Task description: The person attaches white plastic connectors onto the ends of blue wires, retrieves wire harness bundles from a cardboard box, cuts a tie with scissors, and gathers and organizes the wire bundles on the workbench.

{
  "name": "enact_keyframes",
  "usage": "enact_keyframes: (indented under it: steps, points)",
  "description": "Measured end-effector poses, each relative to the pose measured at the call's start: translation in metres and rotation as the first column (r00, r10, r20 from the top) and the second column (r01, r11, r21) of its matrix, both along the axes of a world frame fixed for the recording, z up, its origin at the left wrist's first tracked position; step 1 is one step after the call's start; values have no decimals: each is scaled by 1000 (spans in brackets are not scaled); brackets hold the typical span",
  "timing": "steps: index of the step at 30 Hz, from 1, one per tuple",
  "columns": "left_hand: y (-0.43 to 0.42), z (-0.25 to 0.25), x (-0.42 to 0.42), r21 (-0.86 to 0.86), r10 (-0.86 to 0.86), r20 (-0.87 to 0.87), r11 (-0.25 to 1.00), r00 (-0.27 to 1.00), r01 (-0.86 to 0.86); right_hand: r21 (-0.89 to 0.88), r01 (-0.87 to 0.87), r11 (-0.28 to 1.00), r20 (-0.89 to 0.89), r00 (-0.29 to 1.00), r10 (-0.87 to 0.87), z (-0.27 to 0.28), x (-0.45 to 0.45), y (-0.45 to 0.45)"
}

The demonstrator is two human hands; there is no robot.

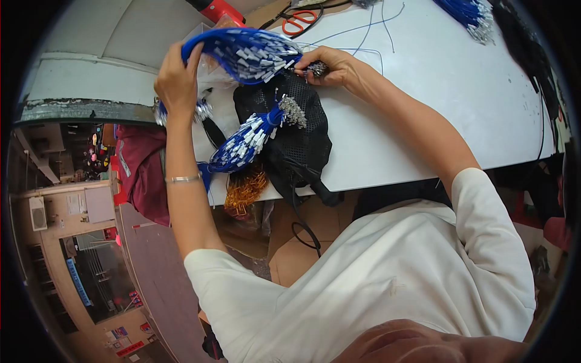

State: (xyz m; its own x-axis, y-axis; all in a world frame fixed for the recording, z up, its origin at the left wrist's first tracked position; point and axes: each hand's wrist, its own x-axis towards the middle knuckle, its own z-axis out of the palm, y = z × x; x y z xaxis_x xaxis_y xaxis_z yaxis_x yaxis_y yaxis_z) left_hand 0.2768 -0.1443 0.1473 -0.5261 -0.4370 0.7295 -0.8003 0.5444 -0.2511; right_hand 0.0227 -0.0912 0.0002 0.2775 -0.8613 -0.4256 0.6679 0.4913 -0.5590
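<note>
My left hand [177, 80] is closed around the looped end of a bundle of blue cords with white tags [257, 55], thumb on the cords. At the other end of that bundle, the fingers of my right hand [325, 65] pinch it near its small metal tips. The bundle is stretched between both hands above the white table. Below it, a second, tied bundle of blue cords [251, 139] with white tags and silvery tips lies partly on a black mesh bag [308, 130]. Orange cords [245, 190] hang at the table's near edge.
Orange-handled scissors [299, 23] lie at the far side of the white table [411, 72], near loose blue cords [363, 42]. Another blue bundle [466, 18] is at upper right. A red object [221, 11] stands at the top. Dark red cloth [143, 169] hangs at left.
</note>
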Motion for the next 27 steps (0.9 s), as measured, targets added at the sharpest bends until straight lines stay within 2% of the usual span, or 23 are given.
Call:
enact_keyframes:
  steps: [1,3,5,6,7,8,13,14,18,23,27]
  points:
    - [-10,9,-9,-5,6,-7,1000,1000,-6,-66,1,998,-13,1000,-2,4,-1,5]
    - [-27,28,-26,-261,-123,226,948,966,182,-192,0,981,-38,999,-7,9,-2,14]
    - [-29,44,-52,-285,-296,212,893,931,349,-255,5,967,-71,997,-24,15,-4,16]
    - [-31,56,-66,-289,-300,210,890,930,352,-309,13,951,-96,994,-45,16,-5,18]
    - [-31,69,-80,-120,-139,235,978,962,171,-359,18,933,-120,991,-65,16,-7,19]
    - [-34,77,-87,48,20,288,998,958,-35,-404,18,914,-141,987,-82,15,-7,20]
    - [-61,85,-93,7,-74,431,997,899,79,-448,49,893,-192,970,-149,12,-13,13]
    - [-62,83,-90,5,-72,431,997,899,78,-450,48,892,-192,970,-149,13,-14,15]
    - [-57,51,-73,268,-113,156,961,981,68,-389,-15,921,-353,926,-134,15,-16,24]
    - [-38,41,-68,318,-190,100,936,977,150,-362,-80,929,-505,854,-124,14,-20,25]
    - [-38,38,-64,324,-180,63,934,982,150,-400,-27,916,-469,865,-179,8,-14,23]
